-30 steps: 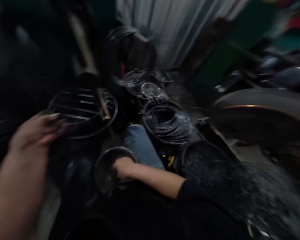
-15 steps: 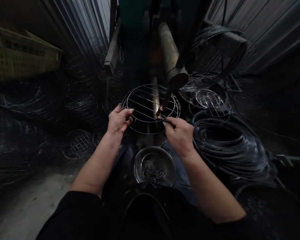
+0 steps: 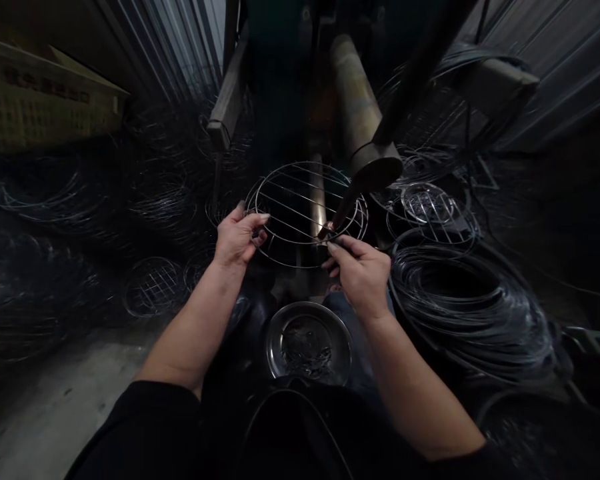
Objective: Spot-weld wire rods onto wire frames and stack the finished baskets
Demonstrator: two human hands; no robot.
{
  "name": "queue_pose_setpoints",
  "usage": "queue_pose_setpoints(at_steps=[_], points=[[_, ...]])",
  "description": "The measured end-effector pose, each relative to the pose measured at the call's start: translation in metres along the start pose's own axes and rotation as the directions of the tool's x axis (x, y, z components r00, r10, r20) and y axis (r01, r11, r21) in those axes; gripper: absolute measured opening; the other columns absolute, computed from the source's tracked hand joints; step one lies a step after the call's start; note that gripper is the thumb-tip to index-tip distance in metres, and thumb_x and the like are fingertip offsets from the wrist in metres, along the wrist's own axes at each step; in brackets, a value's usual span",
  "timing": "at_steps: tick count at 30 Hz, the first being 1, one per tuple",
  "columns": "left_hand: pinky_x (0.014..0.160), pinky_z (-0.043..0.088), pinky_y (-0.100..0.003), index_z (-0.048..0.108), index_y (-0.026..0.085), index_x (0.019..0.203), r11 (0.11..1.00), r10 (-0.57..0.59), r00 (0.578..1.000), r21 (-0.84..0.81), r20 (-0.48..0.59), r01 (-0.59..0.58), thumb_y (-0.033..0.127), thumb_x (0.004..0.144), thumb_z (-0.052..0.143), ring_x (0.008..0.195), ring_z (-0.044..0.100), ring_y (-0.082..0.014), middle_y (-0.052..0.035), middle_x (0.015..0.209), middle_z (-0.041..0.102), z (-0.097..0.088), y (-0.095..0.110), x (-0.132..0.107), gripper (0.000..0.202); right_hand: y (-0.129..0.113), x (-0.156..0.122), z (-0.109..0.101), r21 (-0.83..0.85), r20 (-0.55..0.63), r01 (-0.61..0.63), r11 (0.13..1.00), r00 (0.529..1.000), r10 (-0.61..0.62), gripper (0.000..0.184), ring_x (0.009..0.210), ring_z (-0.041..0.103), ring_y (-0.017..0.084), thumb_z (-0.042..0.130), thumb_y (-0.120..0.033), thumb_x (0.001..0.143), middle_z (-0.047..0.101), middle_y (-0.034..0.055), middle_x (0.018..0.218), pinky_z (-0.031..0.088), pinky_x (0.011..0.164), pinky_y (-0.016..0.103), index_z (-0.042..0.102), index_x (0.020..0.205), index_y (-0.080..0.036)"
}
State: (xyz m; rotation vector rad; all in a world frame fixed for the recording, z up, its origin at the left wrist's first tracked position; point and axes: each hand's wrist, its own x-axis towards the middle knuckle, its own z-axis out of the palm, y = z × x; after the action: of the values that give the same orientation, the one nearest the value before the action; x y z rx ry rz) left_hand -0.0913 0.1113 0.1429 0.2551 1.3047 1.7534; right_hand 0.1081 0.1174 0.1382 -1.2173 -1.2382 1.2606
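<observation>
My left hand [image 3: 239, 238] pinches the left rim of a round wire rack [image 3: 300, 198], which has parallel bars inside a double ring. The fingers of my right hand [image 3: 364, 272] are pressed together at the rack's front right rim. Whatever is between those fingertips is too small to make out. Right there, the tip of a slanted dark electrode arm [image 3: 344, 205] of a machine meets the rack above a lower brass-coloured bar [image 3: 319, 203]. Below my hands, a steel bowl [image 3: 276, 343] holds short wire pieces.
A thick cylinder [image 3: 361, 100] of the machine juts out above the rack. Coils of wire [image 3: 480, 320] lie at the right, with another round rack [image 3: 430, 207] behind them. More wire racks [image 3: 153, 287] lie at the left, below a yellow crate [image 3: 50, 107].
The view has shifted a little, so the machine appears farther right. The reddish glint at the electrode tip has dimmed. Both hands keep their places at the rack.
</observation>
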Motion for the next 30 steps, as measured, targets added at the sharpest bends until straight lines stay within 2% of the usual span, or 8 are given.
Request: queue_pose_setpoints(at_steps=[5,10,14,20,26,30], points=[[0.049,0.045,-0.019,0.058,0.020,0.117,1.000,-0.003,1.000,0.008,-0.008,0.003,0.003,0.051,0.075,0.057,0.055,-0.0066,0.0051,0.074,0.056,0.003,0.001,0.003,0.070,0.011,-0.007,0.001,0.004,-0.074,0.055,0.998,0.996,-0.055,0.026,0.037,0.051,0.010,0.070,-0.035,0.072,0.063,0.0002,0.053,0.044,0.036,0.021,0.071,0.084,-0.012],[0.049,0.044,-0.019,0.056,0.020,0.121,1.000,-0.011,1.000,0.026,0.002,0.011,0.003,0.051,0.076,0.064,0.060,-0.0101,0.0037,0.075,0.058,0.003,0.000,0.006,0.075,0.015,-0.010,0.001,0.047,-0.094,0.068,0.997,0.994,-0.064,0.025,0.037,0.052,0.010,0.072,-0.036,0.070,0.065,0.0004,0.055,0.046,0.037,0.023,0.068,0.080,-0.013],[0.049,0.044,-0.020,0.050,0.017,0.128,0.999,-0.026,0.999,0.023,0.018,0.026,0.003,0.053,0.074,0.057,0.056,-0.0082,0.0048,0.069,0.058,0.003,-0.001,0.011,0.080,0.016,-0.007,0.001,0.048,-0.083,0.092,0.995,0.993,-0.088,0.025,0.036,0.053,0.010,0.072,-0.036,0.070,0.065,0.0001,0.057,0.048,0.038,0.023,0.068,0.080,-0.014],[0.048,0.042,-0.019,0.050,0.014,0.126,0.997,-0.064,0.997,0.040,0.032,0.063,0.002,0.055,0.070,0.053,0.056,-0.0094,0.0028,0.064,0.060,0.007,0.000,0.017,0.075,0.016,-0.003,0.002,0.021,-0.098,0.113,0.993,0.989,-0.110,0.024,0.044,0.060,0.014,0.071,-0.036,0.071,0.065,0.0003,0.059,0.050,0.039,0.024,0.068,0.081,-0.014],[0.046,0.041,-0.019,0.048,0.012,0.125,0.997,-0.071,0.997,0.044,0.037,0.070,0.001,0.056,0.069,0.054,0.058,-0.0110,0.0018,0.063,0.060,0.010,0.003,0.021,0.073,0.013,0.000,0.005,0.023,-0.108,0.142,0.990,0.984,-0.138,0.021,0.039,0.055,0.011,0.070,-0.033,0.071,0.064,-0.0006,0.058,0.050,0.040,0.024,0.069,0.079,-0.014],[0.046,0.040,-0.019,0.048,0.012,0.125,0.994,-0.087,0.996,0.064,0.022,0.085,0.001,0.057,0.068,0.049,0.056,-0.0108,0.0005,0.063,0.061,0.012,0.004,0.023,0.071,0.013,0.003,0.006,0.039,-0.117,0.170,0.985,0.979,-0.164,0.020,0.042,0.058,0.012,0.070,-0.032,0.070,0.064,-0.0005,0.057,0.049,0.039,0.022,0.068,0.078,-0.014]])
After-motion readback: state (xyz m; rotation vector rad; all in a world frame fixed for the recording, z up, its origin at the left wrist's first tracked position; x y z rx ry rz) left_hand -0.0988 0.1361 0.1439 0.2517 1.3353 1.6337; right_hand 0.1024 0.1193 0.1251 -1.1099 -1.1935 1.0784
